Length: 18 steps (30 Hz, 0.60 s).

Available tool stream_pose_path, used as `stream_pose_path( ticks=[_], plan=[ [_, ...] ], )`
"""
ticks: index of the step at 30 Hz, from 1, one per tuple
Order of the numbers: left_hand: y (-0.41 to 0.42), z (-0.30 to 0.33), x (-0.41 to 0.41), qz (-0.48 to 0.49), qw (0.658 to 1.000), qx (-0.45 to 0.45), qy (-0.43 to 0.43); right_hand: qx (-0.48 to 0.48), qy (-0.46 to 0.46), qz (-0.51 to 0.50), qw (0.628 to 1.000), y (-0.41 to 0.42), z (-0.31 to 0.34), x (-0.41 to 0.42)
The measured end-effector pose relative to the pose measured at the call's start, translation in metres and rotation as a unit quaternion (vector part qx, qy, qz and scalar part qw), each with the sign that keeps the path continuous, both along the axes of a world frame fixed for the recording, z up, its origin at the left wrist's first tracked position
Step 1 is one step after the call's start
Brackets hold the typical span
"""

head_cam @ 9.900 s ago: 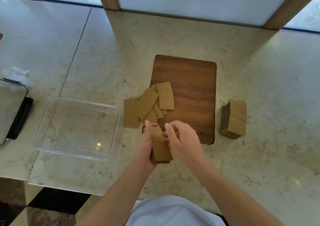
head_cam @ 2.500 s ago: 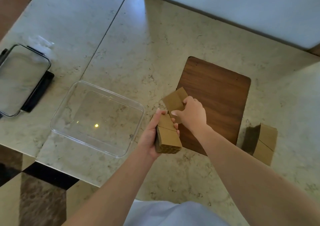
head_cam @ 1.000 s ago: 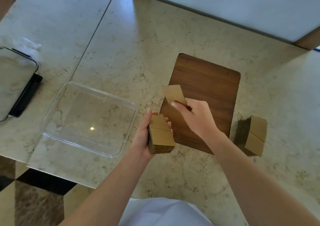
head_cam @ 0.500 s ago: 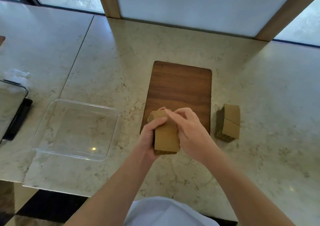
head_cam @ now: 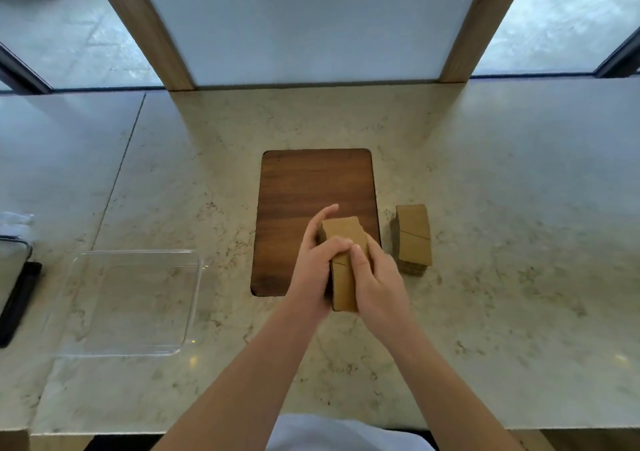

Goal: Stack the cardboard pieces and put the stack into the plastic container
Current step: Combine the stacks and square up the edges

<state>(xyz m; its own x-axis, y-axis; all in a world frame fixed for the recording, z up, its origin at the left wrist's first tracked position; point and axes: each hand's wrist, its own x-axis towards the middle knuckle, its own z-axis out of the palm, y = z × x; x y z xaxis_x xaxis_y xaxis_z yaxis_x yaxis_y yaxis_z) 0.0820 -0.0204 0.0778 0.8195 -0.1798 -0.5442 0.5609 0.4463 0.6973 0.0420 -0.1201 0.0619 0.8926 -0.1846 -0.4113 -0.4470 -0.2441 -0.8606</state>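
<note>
Marble countertop (head_cam: 485, 180) fills most of the frame, seam running down its left part; frosted window panels with two wooden posts (head_cam: 145, 28) along the top edge. Clear plastic container (head_cam: 197, 277) sits lower left of centre on the counter, nothing in it, no lid on it. At the far left edge, partly cut off, a flat lid-like piece (head_cam: 14, 277) on something black, can't tell exactly what. Dark wooden board (head_cam: 311, 180) lies flat at centre, long side running away from the camera, surface bare where visible. Both forearms come up from the bottom edge and meet at the board's lower right corner. Held stack of cardboard pieces (head_cam: 343, 236) is at frame centre, above the board's near right corner, well apart from the container; top faces tilted toward the camera, a split line visible between pieces on the near face. Left hand (head_cam: 311, 267) clasps the stack's left side, thumb across the front, index finger sticking up past the top edge. Right hand (head_cam: 377, 277) clasps the right side, thumb pressed on the front face touching the left thumb. So both hands are clamped on the same stack from opposite sides. Second cardboard stack (head_cam: 414, 239) rests on the counter just right of the board, not touching it, untouched by either hand. White garment (head_cam: 346, 433) shows at bottom centre.
</note>
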Motion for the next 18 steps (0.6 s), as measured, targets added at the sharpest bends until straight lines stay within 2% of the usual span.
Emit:
stream_pose_path(
  ticks=[2,6,10,18],
  plan=[
    [-0.004,0.000,-0.001,-0.004,1.000,-0.008,0.000,0.007,0.020,0.012,1.000,-0.007,-0.001,0.001],
    [-0.017,-0.002,0.001,0.003,0.995,0.093,-0.020,0.023,0.017,-0.003,1.000,-0.014,0.007,-0.006],
    [-0.029,0.004,0.001,-0.014,0.990,0.134,-0.046,0.015,0.021,-0.037,0.999,-0.021,0.014,-0.008],
    [-0.051,0.005,0.004,-0.065,0.984,0.160,-0.045,0.003,0.062,-0.036,0.997,-0.048,0.018,-0.004]
  ],
)
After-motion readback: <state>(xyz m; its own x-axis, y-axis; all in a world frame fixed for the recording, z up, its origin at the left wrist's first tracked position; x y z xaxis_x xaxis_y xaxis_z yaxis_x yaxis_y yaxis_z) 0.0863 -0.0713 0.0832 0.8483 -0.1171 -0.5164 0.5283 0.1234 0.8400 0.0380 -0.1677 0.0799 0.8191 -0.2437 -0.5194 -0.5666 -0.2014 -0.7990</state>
